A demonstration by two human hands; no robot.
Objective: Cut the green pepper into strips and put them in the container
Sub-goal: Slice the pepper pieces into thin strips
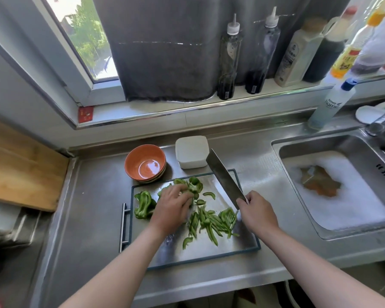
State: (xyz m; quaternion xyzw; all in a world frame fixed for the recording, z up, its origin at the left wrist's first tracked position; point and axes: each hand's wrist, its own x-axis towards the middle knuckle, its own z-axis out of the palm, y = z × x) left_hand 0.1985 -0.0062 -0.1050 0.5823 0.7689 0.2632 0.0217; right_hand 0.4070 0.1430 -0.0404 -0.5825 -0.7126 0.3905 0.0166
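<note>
Green pepper strips (209, 221), thin, glossy and slightly curved, lie loosely scattered on the near middle of the steel-faced rectangular cutting board with a dark rim (242, 240). Right hand (257, 211) grips the handle of a broad steel cleaver (225, 178), blade raised and angled away. Left hand (173, 207) holds down uncut green pepper pieces (195, 185) with curled fingers. One folded green pepper chunk (143, 204) sits at the board's left edge. Beyond the board stand a round orange ceramic bowl (145, 162) and a white square plastic container (192, 151), side by side.
</note>
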